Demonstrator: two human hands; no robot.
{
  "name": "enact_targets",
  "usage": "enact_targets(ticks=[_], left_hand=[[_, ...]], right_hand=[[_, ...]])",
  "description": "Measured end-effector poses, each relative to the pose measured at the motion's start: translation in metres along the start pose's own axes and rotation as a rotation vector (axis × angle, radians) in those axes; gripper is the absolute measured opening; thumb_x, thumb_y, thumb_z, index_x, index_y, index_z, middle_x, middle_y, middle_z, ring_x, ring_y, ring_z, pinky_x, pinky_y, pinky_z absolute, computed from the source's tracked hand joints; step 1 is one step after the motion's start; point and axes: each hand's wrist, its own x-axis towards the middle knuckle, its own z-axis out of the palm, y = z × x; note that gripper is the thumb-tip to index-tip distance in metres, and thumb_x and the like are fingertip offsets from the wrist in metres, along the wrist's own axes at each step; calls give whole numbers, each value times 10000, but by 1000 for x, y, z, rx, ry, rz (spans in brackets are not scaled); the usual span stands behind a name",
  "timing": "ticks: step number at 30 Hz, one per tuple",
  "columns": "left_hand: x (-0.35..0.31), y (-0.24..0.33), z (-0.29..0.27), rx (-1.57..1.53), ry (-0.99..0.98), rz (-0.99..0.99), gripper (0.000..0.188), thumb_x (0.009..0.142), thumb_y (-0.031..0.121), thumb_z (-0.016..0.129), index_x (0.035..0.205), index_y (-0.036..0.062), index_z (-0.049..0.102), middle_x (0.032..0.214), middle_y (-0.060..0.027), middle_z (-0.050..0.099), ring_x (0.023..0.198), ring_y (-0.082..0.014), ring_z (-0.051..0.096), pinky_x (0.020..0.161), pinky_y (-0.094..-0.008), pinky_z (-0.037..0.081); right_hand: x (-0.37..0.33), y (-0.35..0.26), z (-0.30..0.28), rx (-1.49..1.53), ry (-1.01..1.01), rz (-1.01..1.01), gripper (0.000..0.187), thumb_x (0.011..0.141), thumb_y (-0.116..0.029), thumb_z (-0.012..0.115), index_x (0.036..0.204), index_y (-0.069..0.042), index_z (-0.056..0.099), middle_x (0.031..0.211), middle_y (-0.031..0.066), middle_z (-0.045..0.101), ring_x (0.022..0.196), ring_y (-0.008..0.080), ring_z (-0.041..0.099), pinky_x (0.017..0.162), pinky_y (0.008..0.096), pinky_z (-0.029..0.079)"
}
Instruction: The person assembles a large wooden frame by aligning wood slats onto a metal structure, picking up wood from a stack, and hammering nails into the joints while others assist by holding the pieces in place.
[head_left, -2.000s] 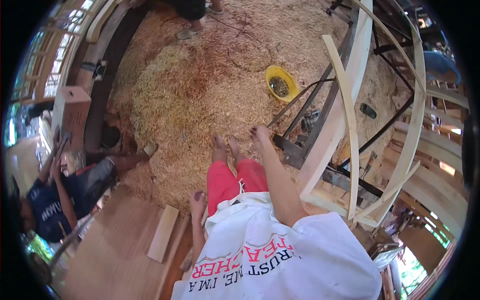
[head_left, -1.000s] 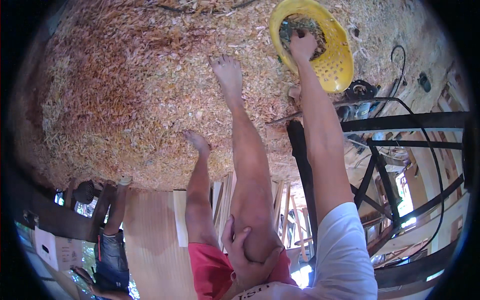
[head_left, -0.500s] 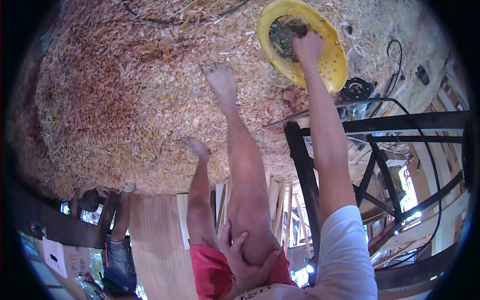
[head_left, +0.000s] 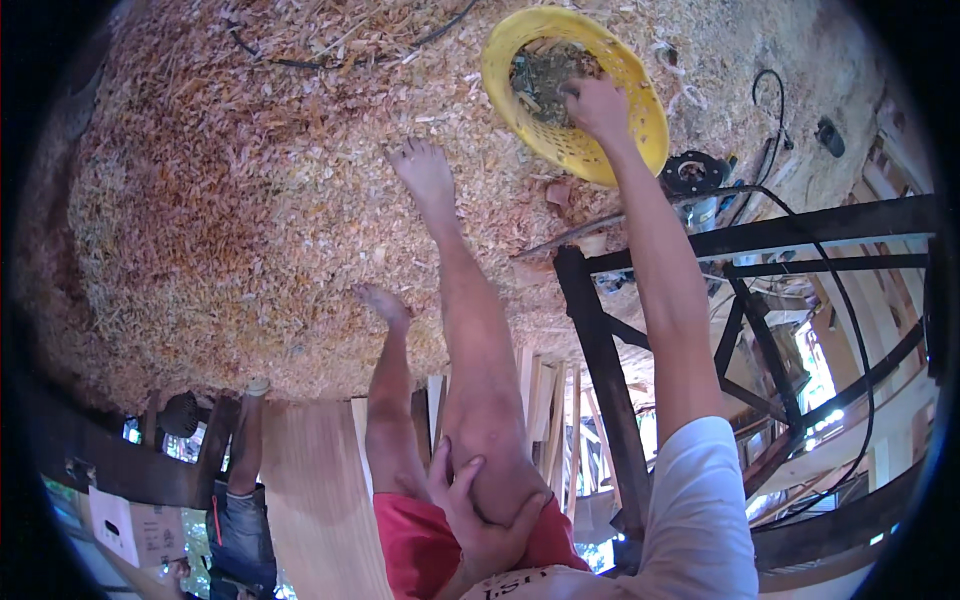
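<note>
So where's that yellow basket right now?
In the head view, the yellow basket sits on the wood shavings near the top, right of centre, ahead and to the right of the person's right foot, with their right grip at its opening.

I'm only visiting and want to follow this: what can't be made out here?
All in the head view:
- Whether the right hand holds anything: its own fingers and back hide the grip.
- What the loose bits in the yellow basket are: too small, partly covered by that hand.
- The other person's upper body: cut off by the lower edge.
</note>
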Motion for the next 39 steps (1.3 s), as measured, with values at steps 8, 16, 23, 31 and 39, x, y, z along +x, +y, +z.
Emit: enact_targets(ticks=[8, 16, 23, 31, 39], left_hand=[[-2, 1, 3, -32, 7, -56, 896, 616, 190, 940, 1350, 106, 435, 1511, -302, 284, 1409, -482, 327, 1138, -564, 283], [4, 4, 3, -41, 33, -43, 892, 597, 194, 942, 1334, 118, 445, 1500, -302, 291, 1393, -490, 339, 1135, -569, 285], [5, 9, 2, -50, 52, -79, 881, 588, 220, 944, 1320, 109, 467, 1496, -299, 291, 1393, -481, 346, 1138, -567, 284], [2, 2, 4, -122, 46, -57, 879, 597, 229, 948, 1326, 97, 473, 1496, -306, 299, 1388, -474, 356, 1134, -556, 295], [4, 3, -3, -72, 41, -64, 895, 599, 235, 949, 1336, 105, 458, 1500, -300, 284, 1395, -480, 341, 1130, -571, 299]], right_hand=[[-16, 24, 21, 456, -24, 141, 282, 866, -311, 632, 1042, -152, 785, 987, 143, 743, 935, 343, 701, 881, 418, 548], [26, 7, 33, 480, 269, 520, 340, 854, -380, 694, 1073, -135, 785, 985, 147, 761, 958, 328, 721, 869, 421, 543], [53, -31, 35, 383, 246, 650, 412, 782, -428, 768, 1042, -109, 789, 1093, 170, 744, 1002, 345, 710, 917, 420, 543], [36, 29, 45, 1111, 366, 577, 353, 834, -198, 773, 1072, 53, 701, 1009, 119, 746, 975, 190, 691, 883, 312, 522], [6, 21, 36, 1250, 343, 544, 279, 882, -136, 731, 1106, 27, 701, 1077, 114, 736, 987, 175, 681, 870, 275, 507]])
